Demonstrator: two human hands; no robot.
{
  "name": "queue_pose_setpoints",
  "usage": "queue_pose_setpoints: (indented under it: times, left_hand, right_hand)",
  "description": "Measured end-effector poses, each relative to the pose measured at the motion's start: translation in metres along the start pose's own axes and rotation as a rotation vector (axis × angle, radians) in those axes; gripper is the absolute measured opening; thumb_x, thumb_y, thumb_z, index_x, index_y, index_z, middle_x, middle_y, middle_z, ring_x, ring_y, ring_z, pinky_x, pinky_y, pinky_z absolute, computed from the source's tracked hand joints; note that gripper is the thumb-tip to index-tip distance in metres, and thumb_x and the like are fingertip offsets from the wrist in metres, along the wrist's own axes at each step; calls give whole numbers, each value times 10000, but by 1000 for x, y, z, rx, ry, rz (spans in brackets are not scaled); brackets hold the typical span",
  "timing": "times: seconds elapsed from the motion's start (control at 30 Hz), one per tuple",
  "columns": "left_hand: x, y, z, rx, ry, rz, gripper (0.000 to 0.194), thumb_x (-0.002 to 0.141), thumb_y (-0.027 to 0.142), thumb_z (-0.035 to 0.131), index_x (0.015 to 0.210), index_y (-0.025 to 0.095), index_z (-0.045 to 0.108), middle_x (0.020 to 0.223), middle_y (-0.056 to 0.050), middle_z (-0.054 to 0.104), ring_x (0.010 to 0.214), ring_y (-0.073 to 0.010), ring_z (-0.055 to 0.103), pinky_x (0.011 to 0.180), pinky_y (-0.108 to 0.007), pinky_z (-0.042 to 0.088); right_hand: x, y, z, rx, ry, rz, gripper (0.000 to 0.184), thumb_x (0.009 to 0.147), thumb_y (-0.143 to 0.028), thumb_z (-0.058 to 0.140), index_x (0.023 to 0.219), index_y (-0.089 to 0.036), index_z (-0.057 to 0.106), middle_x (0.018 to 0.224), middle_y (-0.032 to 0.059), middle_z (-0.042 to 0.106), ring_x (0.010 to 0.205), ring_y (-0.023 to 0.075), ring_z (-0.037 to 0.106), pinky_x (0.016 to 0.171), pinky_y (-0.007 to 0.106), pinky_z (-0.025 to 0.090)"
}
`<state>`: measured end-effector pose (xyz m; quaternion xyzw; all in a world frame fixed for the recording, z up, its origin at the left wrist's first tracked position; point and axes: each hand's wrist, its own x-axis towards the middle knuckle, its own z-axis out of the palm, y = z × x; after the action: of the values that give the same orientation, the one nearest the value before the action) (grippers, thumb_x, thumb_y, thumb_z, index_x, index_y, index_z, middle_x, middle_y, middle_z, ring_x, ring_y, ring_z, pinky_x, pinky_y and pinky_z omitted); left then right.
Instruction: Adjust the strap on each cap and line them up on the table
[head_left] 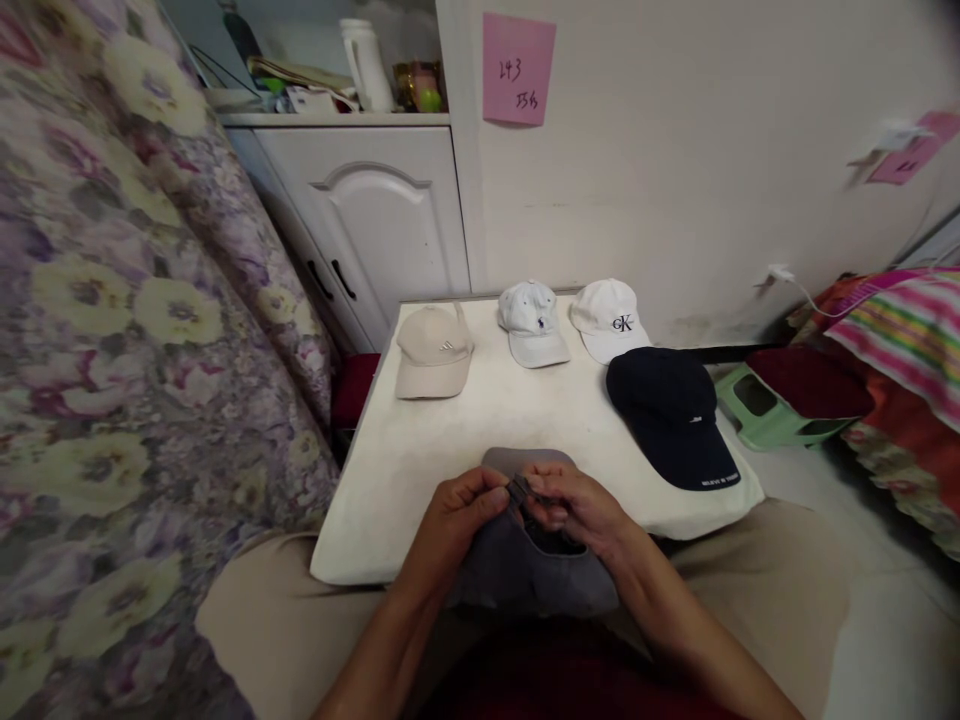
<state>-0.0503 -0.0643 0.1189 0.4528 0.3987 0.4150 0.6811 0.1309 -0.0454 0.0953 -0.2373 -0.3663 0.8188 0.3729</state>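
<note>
A grey baseball cap (536, 580) rests at the near edge of the table, its back opening facing up and its brim pointing away from me. My left hand (466, 500) pinches the cap's back strap (519, 488) between thumb and fingers. On the other side, my right hand (568, 500) grips the strap too, its fingertips close to the left ones. The fastening itself is small and partly covered by my fingers. Nearest to my right hand on the table is a dark navy cap (664, 395) with a long brim.
A beige cap (433, 350), a pale cap with a small logo (532, 322) and a white CK cap (609, 318) line the far side of the cloth-covered table (420, 470). A floral curtain (150, 400) hangs left; a green stool (772, 400) stands right.
</note>
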Motion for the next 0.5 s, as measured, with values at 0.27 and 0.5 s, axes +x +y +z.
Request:
queue_pose_setpoints:
  times: [0.27,0.5]
  left_hand:
    - [1,-3,-2,-11,-25,-31,224,782,362,739,740,147,693,657,-12,676,598,-121,562,592,-220,391]
    - [0,2,0,-26,-86,-72,222,768,353,744,725,141,696,642,-22,680,579,-114,556,576,-215,386]
  right_hand:
    - [0,0,-3,3,-66,53,331,744,-407,748,682,-176,520,521,-52,529,394,29,210,410,220,103]
    - [0,-5,-11,-139,-137,35,328,782,-424,734,698,-164,552,554,-50,528,422,36,257,432,222,156]
